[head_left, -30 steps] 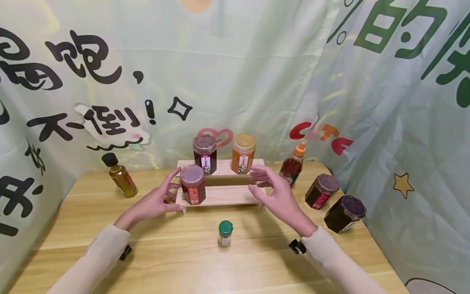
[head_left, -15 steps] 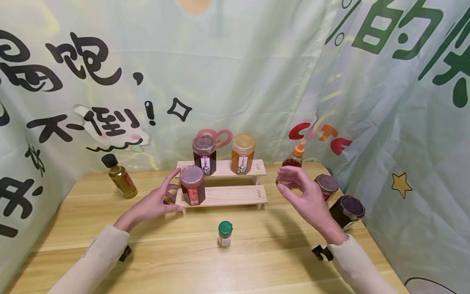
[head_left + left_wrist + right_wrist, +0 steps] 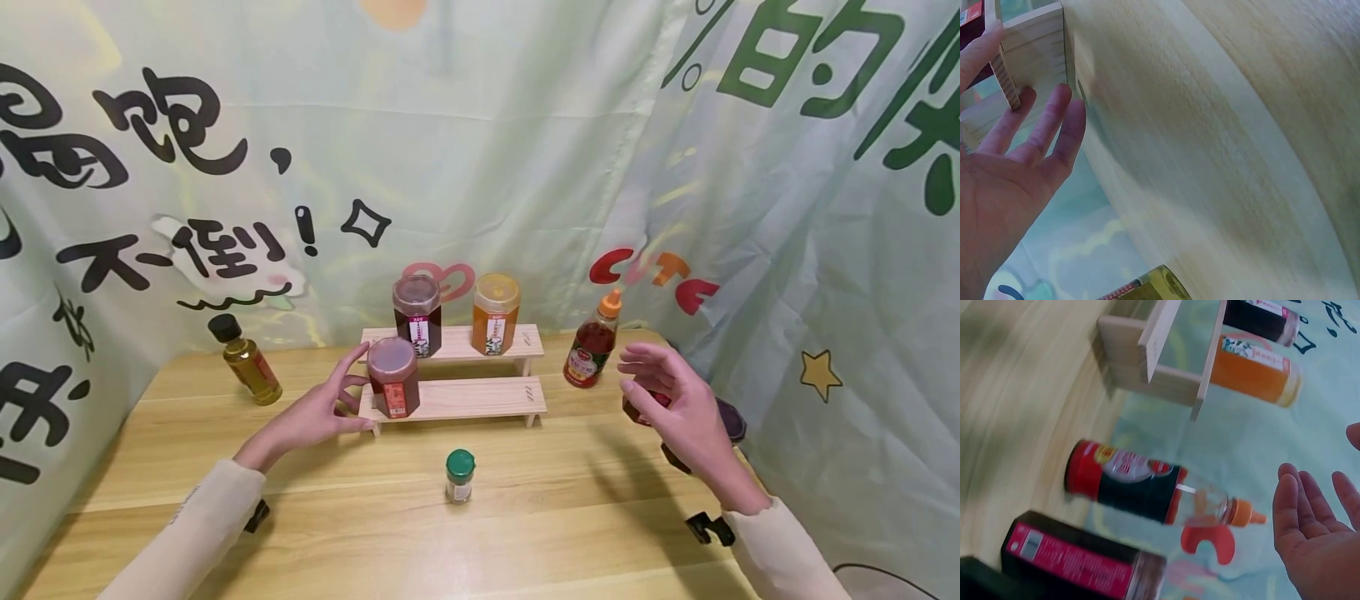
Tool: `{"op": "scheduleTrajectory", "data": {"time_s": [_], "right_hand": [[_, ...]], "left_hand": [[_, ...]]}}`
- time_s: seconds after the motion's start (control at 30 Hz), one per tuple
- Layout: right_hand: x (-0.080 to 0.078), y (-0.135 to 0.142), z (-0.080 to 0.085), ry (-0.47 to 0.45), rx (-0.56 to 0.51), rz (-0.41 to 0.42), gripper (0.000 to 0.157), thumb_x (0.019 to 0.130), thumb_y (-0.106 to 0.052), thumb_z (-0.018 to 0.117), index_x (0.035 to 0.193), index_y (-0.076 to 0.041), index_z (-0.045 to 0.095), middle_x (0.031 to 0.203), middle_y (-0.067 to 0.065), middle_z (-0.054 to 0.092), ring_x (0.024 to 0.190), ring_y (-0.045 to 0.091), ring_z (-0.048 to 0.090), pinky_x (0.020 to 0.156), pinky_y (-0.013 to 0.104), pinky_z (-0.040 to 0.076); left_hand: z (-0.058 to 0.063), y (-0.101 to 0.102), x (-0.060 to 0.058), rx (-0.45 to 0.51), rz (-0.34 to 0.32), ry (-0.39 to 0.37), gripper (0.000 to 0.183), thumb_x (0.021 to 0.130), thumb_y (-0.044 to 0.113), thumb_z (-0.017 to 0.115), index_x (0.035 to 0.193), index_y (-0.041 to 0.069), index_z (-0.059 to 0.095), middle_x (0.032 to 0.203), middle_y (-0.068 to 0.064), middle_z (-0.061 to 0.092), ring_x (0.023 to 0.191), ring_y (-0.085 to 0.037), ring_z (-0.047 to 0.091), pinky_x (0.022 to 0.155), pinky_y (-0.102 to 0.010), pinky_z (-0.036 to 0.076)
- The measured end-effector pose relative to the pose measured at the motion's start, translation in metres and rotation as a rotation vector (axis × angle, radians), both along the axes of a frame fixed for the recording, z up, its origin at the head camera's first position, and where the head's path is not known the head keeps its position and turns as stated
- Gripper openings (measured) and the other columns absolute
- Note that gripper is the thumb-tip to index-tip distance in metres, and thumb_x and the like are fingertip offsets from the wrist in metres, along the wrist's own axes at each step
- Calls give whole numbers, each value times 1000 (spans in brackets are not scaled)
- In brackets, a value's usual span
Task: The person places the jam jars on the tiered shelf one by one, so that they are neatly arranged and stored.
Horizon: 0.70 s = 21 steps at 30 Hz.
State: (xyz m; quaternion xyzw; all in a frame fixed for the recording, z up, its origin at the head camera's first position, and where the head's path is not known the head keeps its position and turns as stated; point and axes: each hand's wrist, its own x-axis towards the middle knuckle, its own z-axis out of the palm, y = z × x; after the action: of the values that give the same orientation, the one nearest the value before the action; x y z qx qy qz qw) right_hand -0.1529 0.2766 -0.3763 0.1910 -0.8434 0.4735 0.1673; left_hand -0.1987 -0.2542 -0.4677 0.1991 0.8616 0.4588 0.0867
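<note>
My left hand (image 3: 322,410) stays at the left end of a two-step wooden rack (image 3: 480,398), fingers spread and thumb by the lower step's front corner. Its fingertips appear to touch the rack's end in the left wrist view. Right beside it, a reddish-brown jar (image 3: 393,379) stands on the lower step. The upper step bears a dark jar (image 3: 417,318) and an orange jar (image 3: 496,315). My right hand (image 3: 678,408), holding nothing, hovers with loosely bent fingers over two dark jars at the right, a nearer one (image 3: 732,419) and a magenta-labelled one (image 3: 1072,556), hiding much of both.
A red sauce bottle (image 3: 590,343) with an orange cap stands between rack and right hand. An oil bottle (image 3: 251,364) with a black cap is at the left. A small green-capped shaker (image 3: 460,477) stands in front of the rack. Printed cloth (image 3: 480,167) hangs behind the table.
My right hand has moved from the rack's right end rightwards, past the sauce bottle, to over the dark jars. My left hand has kept its place by the rack.
</note>
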Motion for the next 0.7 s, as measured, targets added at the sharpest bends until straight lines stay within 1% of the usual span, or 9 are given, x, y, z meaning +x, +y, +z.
{"op": "scheduleTrajectory", "data": {"time_s": [0.13,0.27,0.4,0.5,0.6,0.7], "right_hand": [[3,13,-2,14,-6,-14,46,105,-1,72,148,-10,62,135,2,70,121,12,68,97,15,50],[5,25,-4,19,-19,-29,44,104,3,71,146,-5,62,132,1,71,119,13,69,96,15,50],[7,36,-7,17,-16,-42,42,105,3,70,146,0,61,133,12,71,119,14,68,95,15,50],[9,45,-9,22,-12,-61,43,104,4,71,145,1,61,134,16,70,119,13,68,96,14,50],[12,54,-13,25,-11,-82,44,103,5,72,145,1,61,135,13,70,118,13,68,96,13,49],[14,64,-17,25,-11,-100,45,102,7,72,145,3,60,136,6,69,119,12,67,97,13,49]], "left_hand": [[0,-1,-1,4,-4,1,125,93,13,90,177,33,0,154,-32,54,107,-30,71,90,-51,57],[0,-1,-1,10,-8,-1,125,93,12,90,177,32,-1,154,-32,54,107,-30,71,90,-50,57],[2,-1,0,12,-6,0,125,93,12,90,177,32,-1,154,-33,54,107,-31,71,90,-50,57],[2,0,1,7,-2,0,126,92,13,91,177,31,-1,154,-33,53,107,-31,71,89,-49,57],[3,1,2,5,0,1,126,92,14,91,177,30,0,154,-34,53,106,-31,71,87,-49,58],[3,2,2,6,1,1,127,91,14,92,177,30,0,154,-34,53,106,-31,71,85,-48,58]]}}
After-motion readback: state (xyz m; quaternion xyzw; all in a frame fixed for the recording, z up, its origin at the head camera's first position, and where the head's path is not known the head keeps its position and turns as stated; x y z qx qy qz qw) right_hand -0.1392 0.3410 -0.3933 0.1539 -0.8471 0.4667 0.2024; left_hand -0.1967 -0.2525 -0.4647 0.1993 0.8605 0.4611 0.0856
